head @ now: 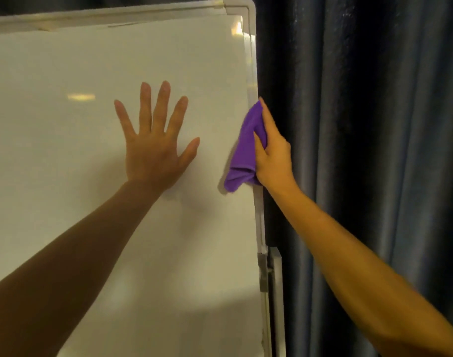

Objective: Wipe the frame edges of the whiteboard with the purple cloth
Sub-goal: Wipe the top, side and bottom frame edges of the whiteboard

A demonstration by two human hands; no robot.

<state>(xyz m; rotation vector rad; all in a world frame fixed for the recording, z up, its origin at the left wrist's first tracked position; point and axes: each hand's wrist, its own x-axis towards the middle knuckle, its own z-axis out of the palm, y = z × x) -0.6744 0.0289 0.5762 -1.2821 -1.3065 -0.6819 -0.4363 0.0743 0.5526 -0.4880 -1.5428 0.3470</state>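
A white whiteboard [65, 163] with a pale grey frame fills the left and middle of the head view. Its right frame edge [251, 60] runs down from the rounded top corner. My right hand [273, 153] grips a bunched purple cloth [243, 153] and presses it against that right edge at about mid-height, with the fingers wrapped round the outer side of the frame. My left hand [154, 143] lies flat on the board surface with its fingers spread, left of the cloth and apart from it.
Dark blue pleated curtains [362, 124] hang right behind and beside the board's right edge. A grey bracket [263, 274] of the stand sits on the lower right frame. Strips of tape [132, 23] stick along the top frame.
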